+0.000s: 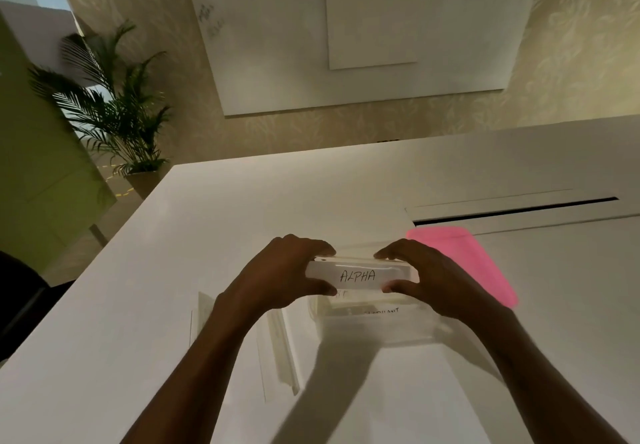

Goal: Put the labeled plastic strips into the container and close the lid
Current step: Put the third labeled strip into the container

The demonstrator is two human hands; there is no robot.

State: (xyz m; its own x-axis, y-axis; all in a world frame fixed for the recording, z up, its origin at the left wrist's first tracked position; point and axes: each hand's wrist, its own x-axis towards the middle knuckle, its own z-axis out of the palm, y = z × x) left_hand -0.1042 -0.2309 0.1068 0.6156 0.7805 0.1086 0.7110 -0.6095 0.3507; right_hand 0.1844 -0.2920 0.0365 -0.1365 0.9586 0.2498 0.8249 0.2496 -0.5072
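Holding one labelled strip (358, 275), marked ALPHA, level and lengthwise just above the open clear container (398, 334). Pinching the strip's left end with the left hand (277, 270), thumb underneath, fingers curled over the top edge. Pinching the right end likewise with the right hand (436, 277). Gripping that single strip with both hands, two in all. Seeing at least one more strip (381, 311) lying inside the container, lettering only partly legible; not managing an exact count of those inside. Noting one clear lid (277, 346) lying flat on the white table (207, 235), just left of the container. Noting one flat pink item (467, 260) lying behind the right hand, beside the container. Noting, farther off, one potted palm (110, 104) and one whiteboard (346, 28) on the wall.
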